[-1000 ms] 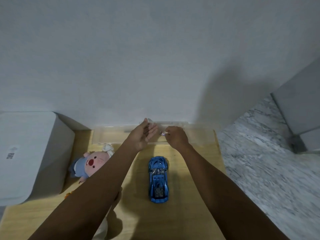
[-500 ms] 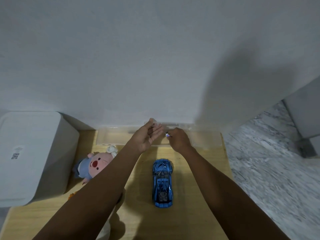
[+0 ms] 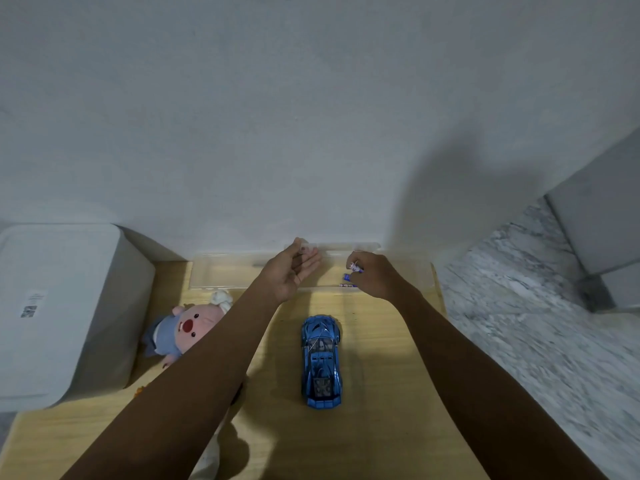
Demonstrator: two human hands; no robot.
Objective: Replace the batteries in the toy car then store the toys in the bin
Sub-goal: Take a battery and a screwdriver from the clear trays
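Since the earlier frame my hands have drawn apart over the clear tray (image 3: 221, 275): the right hand (image 3: 375, 277) has moved right and dipped toward the small batteries (image 3: 348, 281) lying in it. I see that hand pinching 1 battery; 2 more seem to sit just beside its fingertips, too small to be sure. My left hand (image 3: 291, 273) is raised with fingers curled around a clear scrap, probably wrapper, though I cannot make it out. The blue toy car (image 3: 322, 358) lies on the wooden table (image 3: 381, 427), near the tray, roof up, untouched. I judge I'm gathering fresh cells; next I must flip the car and find its battery cover, which is hidden underneath. The plush pig (image 3: 187, 329) lies partly behind my left forearm, beside the white bin (image 3: 65, 306).
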